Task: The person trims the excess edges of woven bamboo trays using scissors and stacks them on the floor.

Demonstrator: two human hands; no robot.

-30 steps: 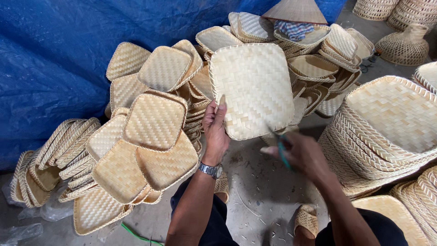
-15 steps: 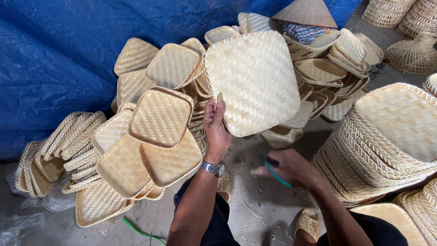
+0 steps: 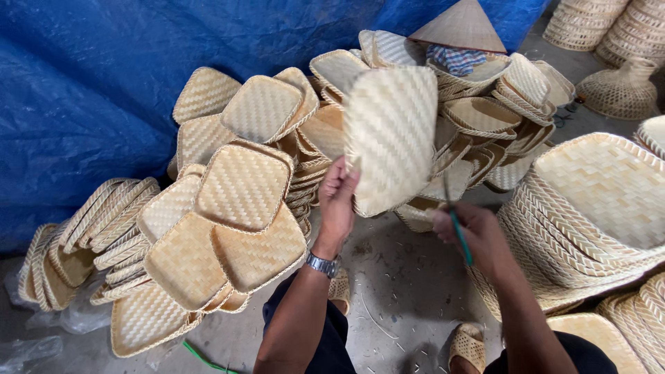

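The left hand (image 3: 338, 201) pinched a woven tray (image 3: 391, 135) by its lower edge, upright before the tray pile (image 3: 242, 187), while the right hand (image 3: 474, 239) gripped a green-handled tool (image 3: 459, 235); so slight a pinch might have let the tray slip onto the floor (image 3: 395, 291).

Pale straw tray (image 3: 391, 138), centre frame: plain basket weave in broad strips. Tan trays (image 3: 242, 185), left of centre: finer checker weave, braided rims. Stacked trays (image 3: 596, 201), right edge: cream, herringbone weave with looped rim bands. Deep blue tarp (image 3: 90, 90), upper left. Beige conical hat (image 3: 460, 26), top centre; blue-and-white checked cloth (image 3: 456, 59) beneath. Teal-handled tool (image 3: 460, 235), lower centre right. Silver watch (image 3: 323, 264), lower centre. Grey floor (image 3: 395, 291), speckled with pale shavings.
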